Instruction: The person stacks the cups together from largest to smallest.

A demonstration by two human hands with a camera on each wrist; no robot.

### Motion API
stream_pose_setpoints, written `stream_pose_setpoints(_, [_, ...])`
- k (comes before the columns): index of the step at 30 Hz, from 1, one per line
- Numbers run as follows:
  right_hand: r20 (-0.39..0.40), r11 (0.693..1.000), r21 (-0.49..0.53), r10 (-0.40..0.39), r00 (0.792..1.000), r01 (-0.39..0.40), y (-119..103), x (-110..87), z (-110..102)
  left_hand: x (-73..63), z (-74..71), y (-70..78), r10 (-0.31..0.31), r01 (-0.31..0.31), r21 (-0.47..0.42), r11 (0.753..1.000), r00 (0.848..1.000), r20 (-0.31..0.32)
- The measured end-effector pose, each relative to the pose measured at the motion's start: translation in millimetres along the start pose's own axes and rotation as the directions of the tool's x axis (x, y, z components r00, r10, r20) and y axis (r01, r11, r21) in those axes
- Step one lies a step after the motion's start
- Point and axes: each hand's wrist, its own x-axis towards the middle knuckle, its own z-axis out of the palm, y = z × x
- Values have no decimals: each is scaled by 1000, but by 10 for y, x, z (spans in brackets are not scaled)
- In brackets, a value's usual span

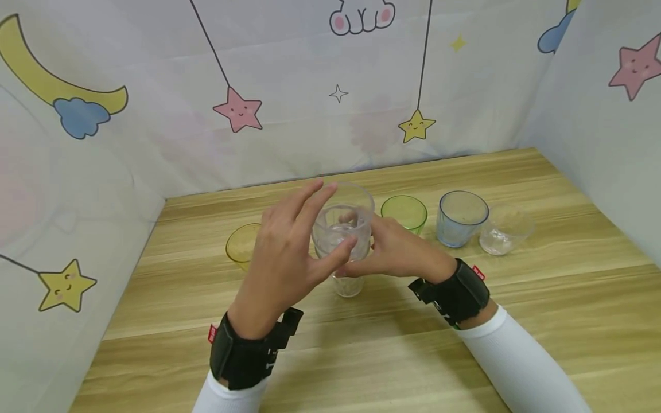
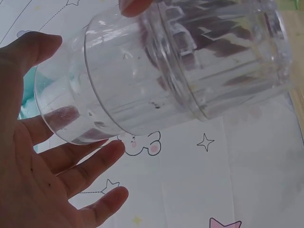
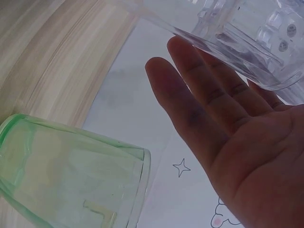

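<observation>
In the head view, clear cups (image 1: 347, 287) stand nested in an upright stack at the middle of the table. My left hand (image 1: 291, 246) holds the uppermost clear cup (image 1: 361, 198) near its rim, thumb in front and fingers on the far side. Lower down, my right hand (image 1: 400, 246) grips the stack from the right, with its thumb in front and fingers partly hidden behind. The left wrist view shows the overlapping clear walls (image 2: 228, 61) up close; how many cups are nested, I cannot tell. Fingers (image 3: 204, 85) of the right hand lie along the stack's side in its wrist view.
A yellow cup (image 1: 239, 246) is partly hidden behind the left hand. Right of the stack are a green cup (image 1: 405, 212), a blue cup (image 1: 461, 223) and another clear cup (image 1: 503, 235). Printed cloth walls (image 1: 289, 115) border the wooden table (image 1: 351, 367).
</observation>
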Motion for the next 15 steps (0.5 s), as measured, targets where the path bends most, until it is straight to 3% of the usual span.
stream_pose_setpoints(15, [11, 998, 64, -9, 1000, 8, -1, -1, 6, -40, -91, -77, -40, 38, 35, 999, 997, 61])
